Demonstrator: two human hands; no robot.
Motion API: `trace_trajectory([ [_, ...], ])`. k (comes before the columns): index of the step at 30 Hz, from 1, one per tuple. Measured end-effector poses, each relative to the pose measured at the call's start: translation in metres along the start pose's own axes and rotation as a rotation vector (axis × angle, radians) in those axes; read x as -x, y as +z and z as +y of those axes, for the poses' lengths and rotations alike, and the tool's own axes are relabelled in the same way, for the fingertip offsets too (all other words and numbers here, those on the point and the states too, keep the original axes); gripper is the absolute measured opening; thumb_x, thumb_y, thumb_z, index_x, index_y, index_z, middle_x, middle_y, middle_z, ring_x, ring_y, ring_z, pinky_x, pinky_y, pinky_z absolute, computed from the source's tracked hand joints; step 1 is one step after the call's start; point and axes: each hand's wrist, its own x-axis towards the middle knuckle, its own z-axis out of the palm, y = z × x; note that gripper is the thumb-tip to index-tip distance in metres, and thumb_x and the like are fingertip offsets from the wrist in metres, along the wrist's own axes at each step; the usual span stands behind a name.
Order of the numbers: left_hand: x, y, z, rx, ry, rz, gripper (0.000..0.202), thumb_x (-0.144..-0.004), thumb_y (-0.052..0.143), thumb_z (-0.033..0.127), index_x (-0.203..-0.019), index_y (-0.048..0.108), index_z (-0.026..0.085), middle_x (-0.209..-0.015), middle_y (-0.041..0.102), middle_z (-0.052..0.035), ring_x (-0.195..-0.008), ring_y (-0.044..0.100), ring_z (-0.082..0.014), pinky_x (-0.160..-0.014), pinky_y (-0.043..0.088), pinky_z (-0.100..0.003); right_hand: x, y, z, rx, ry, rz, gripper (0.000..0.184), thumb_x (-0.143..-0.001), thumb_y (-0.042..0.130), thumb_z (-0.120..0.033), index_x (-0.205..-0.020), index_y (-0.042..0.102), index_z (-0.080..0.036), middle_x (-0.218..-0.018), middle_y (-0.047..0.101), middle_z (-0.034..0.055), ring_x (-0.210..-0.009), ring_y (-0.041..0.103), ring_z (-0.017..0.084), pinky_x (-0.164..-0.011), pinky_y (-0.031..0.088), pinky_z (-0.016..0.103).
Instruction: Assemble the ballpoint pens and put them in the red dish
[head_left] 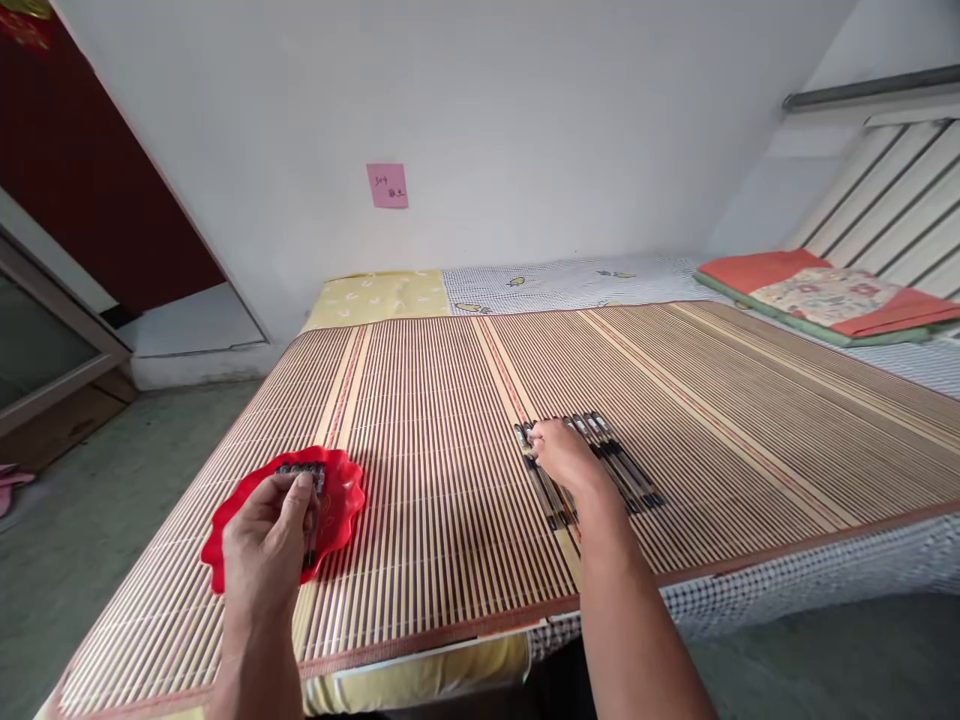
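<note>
My left hand [266, 525] is closed in a pinch over the red scalloped plate [346, 500], its thumb and fingers on a pen among several dark-capped pens [300, 467] there. The hand covers much of them. To the right, several clear-barrelled pens with black caps [626, 472] lie side by side in a slanted row on a striped bamboo mat [427, 450]. Over the left part of that row, my right hand [559, 455] has its fingertips closed at the capped end of a pen [538, 485]. My right hand and forearm hide the pens in the middle.
The mat lies on a bed with a patterned sheet [540, 285]. Folded orange and floral bedding [832, 295] rests at the far right by a slatted headboard [900, 190]. A pink paper note [387, 186] is stuck to the white wall behind.
</note>
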Motion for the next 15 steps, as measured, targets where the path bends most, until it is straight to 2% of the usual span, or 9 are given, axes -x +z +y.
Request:
trace_trajectory([
  [4,0.0,0.001,0.001,-0.017,0.016,-0.022,0.035,-0.075,0.078,0.051,-0.081,0.066,0.019,-0.061,0.056,0.0035,-0.047,0.045,-0.0091,-0.037,0.039,-0.018,-0.005,0.006,0.004,0.047,-0.001,-0.018,0.024,-0.078,0.054,-0.003,-0.058,0.056,-0.018,-0.056,0.049,0.0,-0.054,0.042,0.013,-0.055,0.021,0.029],
  [7,-0.002,0.001,-0.002,-0.006,0.019,-0.043,0.036,-0.074,0.078,0.052,-0.08,0.065,0.019,-0.061,0.056,0.0041,-0.046,0.044,-0.0091,-0.038,0.037,-0.019,-0.008,0.01,0.006,0.045,-0.008,-0.023,0.021,-0.078,0.055,-0.004,-0.061,0.059,-0.016,-0.06,0.054,0.0023,-0.057,0.046,0.013,-0.057,0.025,0.028],
  [11,-0.003,0.001,-0.006,0.003,0.01,-0.073,0.036,-0.075,0.077,0.052,-0.081,0.064,0.019,-0.061,0.055,0.0045,-0.045,0.043,-0.0084,-0.038,0.036,-0.018,-0.008,0.015,0.002,-0.014,-0.031,-0.017,0.015,-0.082,0.056,-0.009,-0.074,0.068,-0.015,-0.065,0.063,0.0039,-0.06,0.055,0.015,-0.059,0.036,0.024],
  [15,0.0,0.002,-0.005,-0.064,0.023,-0.065,0.033,-0.078,0.074,0.051,-0.08,0.065,0.02,-0.061,0.055,0.003,-0.047,0.045,-0.0097,-0.039,0.037,-0.019,-0.007,0.011,-0.004,-0.062,-0.059,0.022,0.023,-0.09,0.048,-0.01,-0.093,0.07,-0.014,-0.077,0.068,0.0045,-0.067,0.062,0.014,-0.061,0.039,0.021],
])
